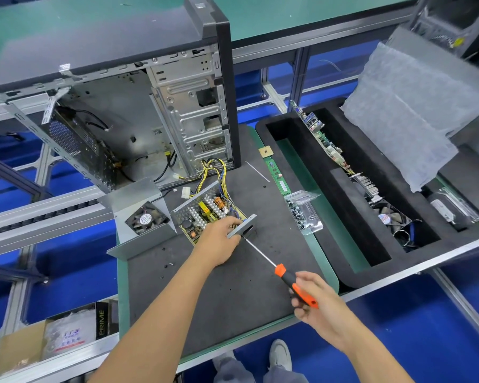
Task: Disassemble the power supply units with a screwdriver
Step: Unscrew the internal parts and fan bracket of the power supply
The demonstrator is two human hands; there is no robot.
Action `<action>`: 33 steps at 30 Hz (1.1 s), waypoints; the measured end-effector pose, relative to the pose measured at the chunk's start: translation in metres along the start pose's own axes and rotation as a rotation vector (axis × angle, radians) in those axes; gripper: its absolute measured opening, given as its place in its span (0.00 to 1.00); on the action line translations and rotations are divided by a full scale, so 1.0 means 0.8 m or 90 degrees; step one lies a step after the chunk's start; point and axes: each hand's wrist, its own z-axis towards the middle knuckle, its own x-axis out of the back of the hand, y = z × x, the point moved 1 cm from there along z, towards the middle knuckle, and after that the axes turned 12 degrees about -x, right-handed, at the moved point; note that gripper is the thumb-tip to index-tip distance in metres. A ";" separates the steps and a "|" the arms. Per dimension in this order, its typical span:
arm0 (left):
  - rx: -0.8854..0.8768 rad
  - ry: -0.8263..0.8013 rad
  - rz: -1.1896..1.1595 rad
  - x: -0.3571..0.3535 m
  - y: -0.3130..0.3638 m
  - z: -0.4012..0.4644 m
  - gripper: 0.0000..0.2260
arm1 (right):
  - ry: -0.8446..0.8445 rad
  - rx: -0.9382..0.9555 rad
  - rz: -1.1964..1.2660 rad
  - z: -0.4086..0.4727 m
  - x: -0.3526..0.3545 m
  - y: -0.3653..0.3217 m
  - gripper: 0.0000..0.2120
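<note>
Starting at the far left, a cardboard box (17, 352) with bagged parts sits on a lower shelf beneath the worktop (205, 299). Above it an opened computer case (138, 106) stands at the back of the dark mat, its side panel off and yellow and black cables (213, 172) trailing out toward the front. Just in front of the case lies a bent metal cover (138, 197) with a small fan (147, 218) mounted in it. Beside that cover rests the power supply unit (208, 214), its circuit board exposed. The left hand (221, 239) grips the unit's near metal edge, fingers curled over it. The screwdriver (285, 275) has its tip at that same edge, just below the left hand, with the shaft slanting down to the right. The right hand (315, 299) holds the orange and black handle, fingers wrapped around it. Further right a memory stick (278, 175) and a clear plastic case of screws (304, 214) lie near the mat's edge. Beyond them a black foam tray (329, 217) holds a circuit board (324, 139) on edge and a heatsink with fan (385, 214), and a sheet of bubble wrap (409, 117) lies at the far right.
</note>
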 end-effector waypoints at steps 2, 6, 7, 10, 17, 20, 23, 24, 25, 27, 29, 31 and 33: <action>0.001 0.000 -0.001 0.000 0.001 0.000 0.15 | 0.002 -0.032 0.003 0.002 -0.006 0.006 0.27; 0.004 -0.003 0.005 0.001 0.002 -0.001 0.15 | 0.095 0.059 -0.025 0.011 -0.006 0.012 0.17; 0.004 -0.002 0.004 0.001 0.002 -0.001 0.15 | 0.103 0.098 -0.025 0.010 -0.006 0.013 0.14; 0.005 0.003 0.003 0.000 0.003 -0.001 0.14 | 0.115 0.164 0.046 0.008 -0.004 0.012 0.22; 0.011 -0.003 -0.003 0.000 0.003 -0.001 0.14 | 0.117 0.012 0.004 0.005 0.006 -0.004 0.25; 0.007 -0.004 -0.003 0.001 0.004 -0.001 0.14 | 0.036 0.039 0.030 0.002 0.004 -0.003 0.17; 0.008 -0.006 0.000 0.001 0.005 -0.002 0.15 | 0.034 -0.022 -0.007 0.005 -0.002 0.002 0.26; 0.009 -0.006 0.002 0.002 0.006 -0.002 0.15 | 0.061 -0.019 -0.029 0.007 -0.003 0.003 0.25; 0.008 -0.007 0.003 0.002 0.006 -0.002 0.15 | 0.081 0.005 -0.043 0.008 -0.003 0.003 0.21; 0.006 -0.007 0.004 0.002 0.006 -0.002 0.15 | 0.085 0.063 -0.032 0.009 -0.001 0.004 0.14; 0.005 -0.010 0.010 0.002 0.007 -0.003 0.15 | 0.075 0.086 -0.006 0.007 -0.003 0.004 0.18; 0.003 -0.010 0.011 0.003 0.007 -0.003 0.15 | 0.087 0.042 -0.039 0.008 -0.005 0.004 0.20; 0.002 -0.013 0.014 0.002 0.007 -0.002 0.15 | 0.105 0.002 -0.077 0.012 -0.003 0.006 0.25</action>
